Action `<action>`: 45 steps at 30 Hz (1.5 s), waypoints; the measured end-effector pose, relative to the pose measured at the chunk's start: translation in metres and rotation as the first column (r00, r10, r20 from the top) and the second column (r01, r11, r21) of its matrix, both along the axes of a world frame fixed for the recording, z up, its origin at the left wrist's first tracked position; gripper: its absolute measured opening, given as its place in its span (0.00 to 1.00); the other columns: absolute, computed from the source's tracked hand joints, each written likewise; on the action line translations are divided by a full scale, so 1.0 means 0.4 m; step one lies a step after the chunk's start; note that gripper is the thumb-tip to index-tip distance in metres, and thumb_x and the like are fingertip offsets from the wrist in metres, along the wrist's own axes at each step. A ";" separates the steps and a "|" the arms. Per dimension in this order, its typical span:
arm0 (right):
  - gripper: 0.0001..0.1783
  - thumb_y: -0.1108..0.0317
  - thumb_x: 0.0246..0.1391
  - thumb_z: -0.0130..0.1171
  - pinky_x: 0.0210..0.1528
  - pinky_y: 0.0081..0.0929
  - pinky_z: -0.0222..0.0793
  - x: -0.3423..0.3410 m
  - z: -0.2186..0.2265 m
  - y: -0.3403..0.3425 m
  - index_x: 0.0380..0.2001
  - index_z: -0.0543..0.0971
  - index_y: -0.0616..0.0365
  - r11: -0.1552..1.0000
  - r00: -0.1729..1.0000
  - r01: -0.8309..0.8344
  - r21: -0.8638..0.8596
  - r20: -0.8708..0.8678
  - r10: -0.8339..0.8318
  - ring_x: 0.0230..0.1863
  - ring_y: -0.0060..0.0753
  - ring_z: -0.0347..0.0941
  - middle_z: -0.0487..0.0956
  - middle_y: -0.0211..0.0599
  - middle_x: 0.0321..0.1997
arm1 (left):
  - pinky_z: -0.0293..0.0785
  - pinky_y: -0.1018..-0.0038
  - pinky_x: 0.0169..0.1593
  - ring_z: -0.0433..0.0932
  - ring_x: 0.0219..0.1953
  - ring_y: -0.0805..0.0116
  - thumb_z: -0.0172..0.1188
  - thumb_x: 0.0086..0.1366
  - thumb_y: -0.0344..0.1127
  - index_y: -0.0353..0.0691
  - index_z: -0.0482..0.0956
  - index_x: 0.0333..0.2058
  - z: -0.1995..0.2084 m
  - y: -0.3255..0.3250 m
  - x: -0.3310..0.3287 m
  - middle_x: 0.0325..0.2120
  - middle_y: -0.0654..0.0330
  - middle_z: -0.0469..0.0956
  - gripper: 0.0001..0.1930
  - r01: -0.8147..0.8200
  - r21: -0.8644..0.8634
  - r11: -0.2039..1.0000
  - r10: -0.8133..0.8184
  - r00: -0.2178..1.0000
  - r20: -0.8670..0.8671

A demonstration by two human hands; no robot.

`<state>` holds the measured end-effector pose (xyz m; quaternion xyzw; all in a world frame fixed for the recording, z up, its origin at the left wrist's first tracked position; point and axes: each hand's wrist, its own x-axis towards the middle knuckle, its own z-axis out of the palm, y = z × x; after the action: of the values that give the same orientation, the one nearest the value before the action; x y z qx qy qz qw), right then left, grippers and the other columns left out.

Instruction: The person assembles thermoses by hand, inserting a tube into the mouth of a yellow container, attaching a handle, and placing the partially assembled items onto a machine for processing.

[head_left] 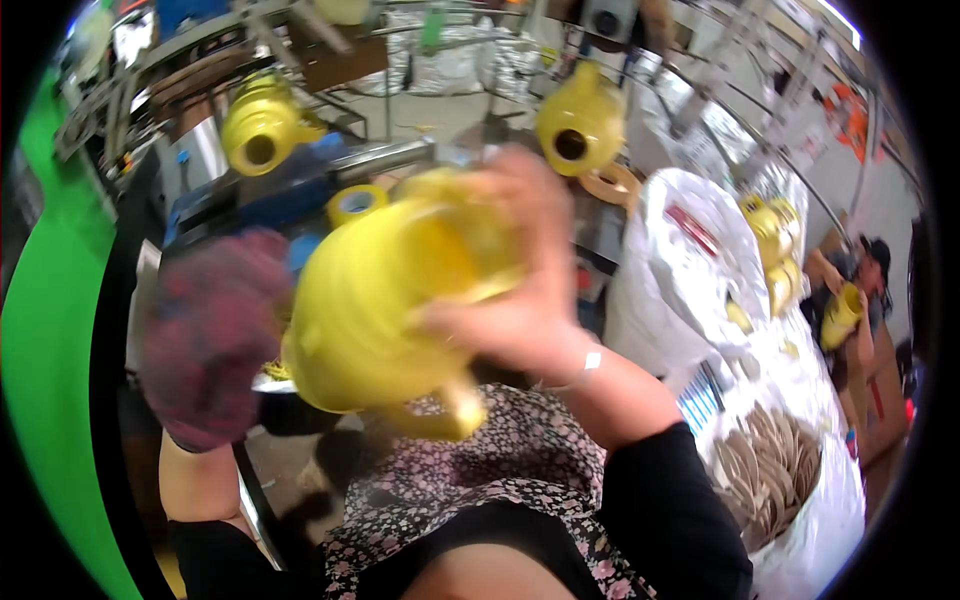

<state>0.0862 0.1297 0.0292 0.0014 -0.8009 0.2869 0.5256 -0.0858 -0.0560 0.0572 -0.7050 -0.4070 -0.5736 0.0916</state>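
Observation:
My right hand (530, 270) grips a large yellow plastic jug (365, 300) by its open mouth, thumb on one side and fingers over the far side. The jug is tilted, mouth toward the right, with a handle-like loop at its lower edge. Motion blurs the hand and the jug. Close to the jug's left side is my left hand (215, 340), covered by a dark red and grey checked mitt or cloth. Its fingers are hidden, and whether it touches the jug is unclear.
Similar yellow jugs (262, 125) (580, 120) stand on the machinery ahead. A roll of yellow tape (357, 204) lies between. To the right are a white sack (650, 270) and a bag of curved brown pieces (765, 470). A co-worker (865, 290) farther right holds a yellow jug.

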 end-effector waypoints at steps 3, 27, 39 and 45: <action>0.45 0.66 0.51 0.57 0.53 0.47 0.73 0.316 -0.072 0.088 0.68 0.46 0.49 0.661 0.814 -0.485 -0.572 -0.571 0.103 0.56 0.54 0.70 0.66 0.57 0.59 | 0.73 0.62 0.50 0.75 0.40 0.62 0.50 0.67 0.27 0.38 0.71 0.48 -0.028 0.081 -0.032 0.38 0.55 0.76 0.12 -0.160 0.326 0.931 0.148 0.987 0.063; 0.33 0.46 0.51 0.55 0.41 0.35 0.73 0.816 -0.445 -0.023 0.57 0.67 0.52 0.084 0.949 -0.179 -0.980 -0.195 -0.248 0.48 0.41 0.74 0.75 0.37 0.52 | 0.71 0.72 0.51 0.75 0.47 0.68 0.53 0.66 0.33 0.33 0.72 0.53 -0.333 0.023 -0.245 0.46 0.58 0.76 0.18 -0.384 -0.403 0.830 0.535 0.751 0.386; 0.28 0.44 0.58 0.53 0.48 0.38 0.74 -0.007 -0.157 0.209 0.53 0.66 0.51 -0.121 0.649 -0.760 -0.638 -0.740 -0.177 0.46 0.37 0.69 0.72 0.38 0.47 | 0.59 0.58 0.60 0.62 0.59 0.50 0.59 0.54 0.43 0.34 0.79 0.37 -0.185 -0.122 0.025 0.46 0.53 0.74 0.18 -0.336 -0.581 0.741 0.383 0.923 -0.045; 0.32 0.35 0.58 0.46 0.45 0.38 0.73 -0.039 -0.108 0.614 0.50 0.68 0.50 -0.032 0.666 -0.745 -0.666 -0.740 -0.098 0.44 0.37 0.72 0.73 0.37 0.47 | 0.55 0.48 0.61 0.67 0.49 0.49 0.58 0.51 0.45 0.37 0.75 0.32 -0.213 -0.102 0.073 0.34 0.55 0.71 0.16 -0.642 -0.322 0.696 0.443 0.737 -0.511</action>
<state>0.0706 0.3752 -0.0141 -0.0516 -0.1388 0.8508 0.5042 -0.0567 -0.0970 -0.0278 -0.6490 -0.7014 -0.2451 0.1635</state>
